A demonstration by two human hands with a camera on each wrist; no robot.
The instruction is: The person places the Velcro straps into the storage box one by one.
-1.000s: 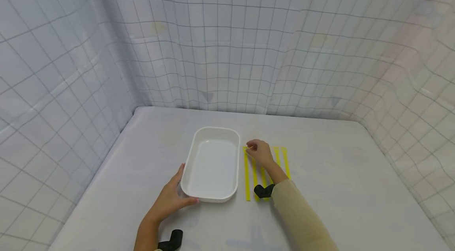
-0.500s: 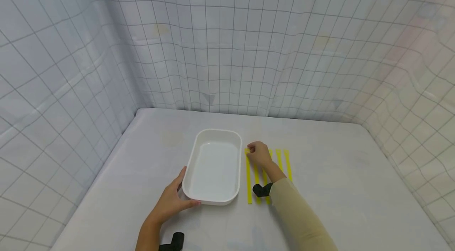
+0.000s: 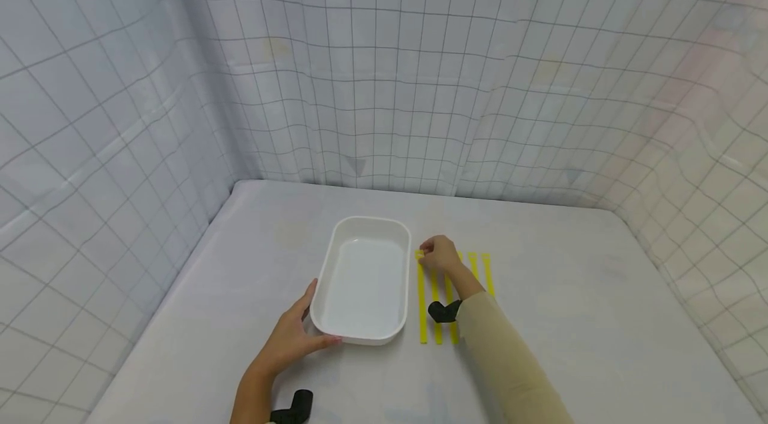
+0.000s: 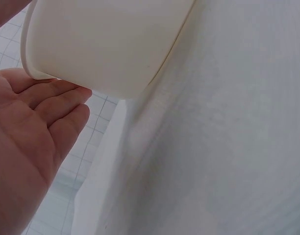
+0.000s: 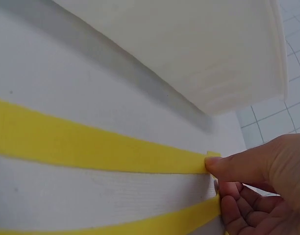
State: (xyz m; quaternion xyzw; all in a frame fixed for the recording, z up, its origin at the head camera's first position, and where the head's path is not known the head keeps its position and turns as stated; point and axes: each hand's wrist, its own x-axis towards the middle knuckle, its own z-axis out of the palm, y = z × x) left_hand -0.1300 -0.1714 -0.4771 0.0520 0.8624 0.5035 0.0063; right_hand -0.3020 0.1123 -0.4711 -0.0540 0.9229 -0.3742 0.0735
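A white rectangular tray (image 3: 362,342) with rounded corners and nothing in it stands on the white-covered table. My left hand (image 3: 289,339) holds its near left corner, thumb along the front wall and fingers against the left side. In the left wrist view the fingers (image 4: 62,105) lie just under the rim. Right of the tray, several yellow strips (image 3: 423,307) lie side by side on the cloth. The right hand (image 3: 441,255) pinches the far end of the leftmost strip. The right wrist view has the thumb (image 5: 228,169) on that yellow strip (image 5: 91,144); part of the forefinger is hidden.
A second yellow strip (image 5: 155,223) passes close below the right fingers in the right wrist view. White gridded curtains (image 3: 372,91) surround the table at the back and sides. Black wrist mounts (image 3: 444,311) sit on both forearms.
The right fingers have closed in on the far end of the leftmost strip. My left hand stays at the tray corner. The whole view has shifted slightly.
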